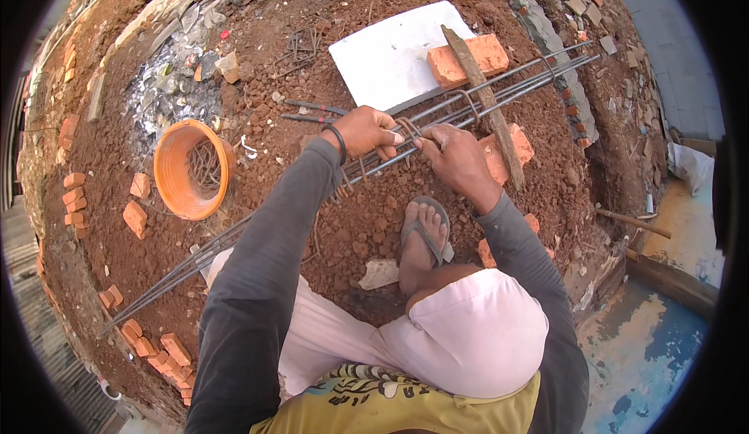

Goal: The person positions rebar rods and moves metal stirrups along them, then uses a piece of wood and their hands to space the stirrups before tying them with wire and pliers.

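A bundle of long steel rebars [499,100] runs diagonally across in front of me, with bent rebar stirrups [470,106] looped around it. My left hand [367,132] is closed, its thumb and fingers pinching a stirrup [409,128] at the bars. Facing it, my right hand [459,157] pinches the same stirrup from the right side; its fingertips partly hide the contact. Beside my left wrist, a long-handled tool [314,112] with dark and reddish handles lies on the soil. More stirrups hang on the bars just below my left hand.
A wood strip [488,99] crosses the bars, near an orange brick [468,60] on a white board [382,52]. An orange bucket [166,170] holds bent metal pieces. Loose bricks [168,356] and an ash heap [168,87] lie left; a low wall [550,44] stands right.
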`<action>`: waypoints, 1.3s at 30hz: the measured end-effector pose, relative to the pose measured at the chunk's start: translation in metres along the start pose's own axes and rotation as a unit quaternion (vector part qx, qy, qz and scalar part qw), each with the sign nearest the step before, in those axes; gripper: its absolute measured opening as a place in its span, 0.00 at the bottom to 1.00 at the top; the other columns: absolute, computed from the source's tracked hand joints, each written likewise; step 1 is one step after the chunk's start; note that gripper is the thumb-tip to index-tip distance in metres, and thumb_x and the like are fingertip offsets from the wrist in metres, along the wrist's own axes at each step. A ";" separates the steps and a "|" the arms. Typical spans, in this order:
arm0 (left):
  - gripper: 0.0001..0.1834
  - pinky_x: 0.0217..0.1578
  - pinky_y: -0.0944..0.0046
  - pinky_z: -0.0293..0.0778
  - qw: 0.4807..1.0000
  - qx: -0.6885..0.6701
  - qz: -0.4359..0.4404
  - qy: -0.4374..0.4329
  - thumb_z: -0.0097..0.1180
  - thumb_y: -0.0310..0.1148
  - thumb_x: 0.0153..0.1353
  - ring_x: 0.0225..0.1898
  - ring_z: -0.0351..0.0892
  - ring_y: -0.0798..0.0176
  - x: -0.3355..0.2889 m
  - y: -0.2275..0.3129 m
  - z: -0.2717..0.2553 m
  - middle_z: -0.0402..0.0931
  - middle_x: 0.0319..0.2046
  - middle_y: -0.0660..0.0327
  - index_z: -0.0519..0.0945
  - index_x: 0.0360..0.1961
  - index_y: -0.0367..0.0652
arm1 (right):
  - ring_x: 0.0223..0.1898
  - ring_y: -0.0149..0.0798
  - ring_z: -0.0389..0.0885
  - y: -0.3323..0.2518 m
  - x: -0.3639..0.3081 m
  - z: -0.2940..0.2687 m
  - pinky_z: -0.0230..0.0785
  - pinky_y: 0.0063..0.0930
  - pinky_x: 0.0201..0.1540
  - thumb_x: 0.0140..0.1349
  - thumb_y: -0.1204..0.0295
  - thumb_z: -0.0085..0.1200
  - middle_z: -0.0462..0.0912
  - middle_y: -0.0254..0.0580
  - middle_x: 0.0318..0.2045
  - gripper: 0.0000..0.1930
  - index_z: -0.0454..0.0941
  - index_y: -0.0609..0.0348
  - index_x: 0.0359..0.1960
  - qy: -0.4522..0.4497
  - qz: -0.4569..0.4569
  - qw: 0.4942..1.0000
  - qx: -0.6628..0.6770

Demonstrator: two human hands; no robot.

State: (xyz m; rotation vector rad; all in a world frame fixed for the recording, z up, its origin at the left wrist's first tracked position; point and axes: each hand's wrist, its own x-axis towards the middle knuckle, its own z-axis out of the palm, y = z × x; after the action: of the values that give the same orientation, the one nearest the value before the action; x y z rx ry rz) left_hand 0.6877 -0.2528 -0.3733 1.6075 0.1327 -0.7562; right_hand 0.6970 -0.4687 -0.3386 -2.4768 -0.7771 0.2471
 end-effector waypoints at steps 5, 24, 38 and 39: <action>0.17 0.37 0.65 0.77 0.981 0.169 0.031 0.094 0.65 0.37 0.57 0.35 0.83 0.63 -0.008 0.002 0.002 0.82 0.30 0.56 0.79 0.39 0.34 | 0.28 0.55 0.79 -0.004 0.002 0.003 0.69 0.44 0.32 0.59 0.66 0.58 0.80 0.53 0.23 0.12 0.78 0.64 0.29 0.002 0.056 0.997 0.057; 0.48 0.61 0.50 0.62 0.805 0.529 0.128 0.236 0.68 0.45 0.48 0.62 0.64 0.45 -0.135 -0.060 0.025 0.63 0.60 0.45 0.58 0.65 0.33 | 0.46 0.63 0.74 -0.048 -0.044 0.099 0.67 0.48 0.48 0.57 0.68 0.58 0.75 0.61 0.42 0.18 0.71 0.71 0.42 -0.069 0.010 0.993 0.093; 0.43 0.65 0.54 0.59 0.846 0.474 -0.008 0.245 0.68 0.30 0.46 0.64 0.60 0.44 -0.383 -0.208 -0.076 0.63 0.61 0.47 0.61 0.64 0.36 | 0.42 0.63 0.77 -0.040 -0.032 0.111 0.67 0.50 0.45 0.58 0.64 0.59 0.80 0.63 0.35 0.18 0.77 0.67 0.43 -0.105 0.009 0.991 0.078; 0.47 0.66 0.52 0.57 0.845 0.475 -0.045 0.243 0.70 0.29 0.45 0.67 0.57 0.44 -0.380 -0.200 -0.076 0.61 0.63 0.46 0.59 0.66 0.39 | 0.40 0.59 0.79 -0.051 -0.031 0.098 0.69 0.47 0.43 0.59 0.65 0.58 0.80 0.62 0.34 0.17 0.76 0.68 0.42 -0.117 0.000 0.991 0.057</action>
State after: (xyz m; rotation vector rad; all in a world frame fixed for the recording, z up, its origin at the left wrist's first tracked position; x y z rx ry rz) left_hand 0.3232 -0.0155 -0.3395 2.7541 0.2176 -0.4663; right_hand 0.6159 -0.4082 -0.3935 -2.3664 -0.8329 0.5743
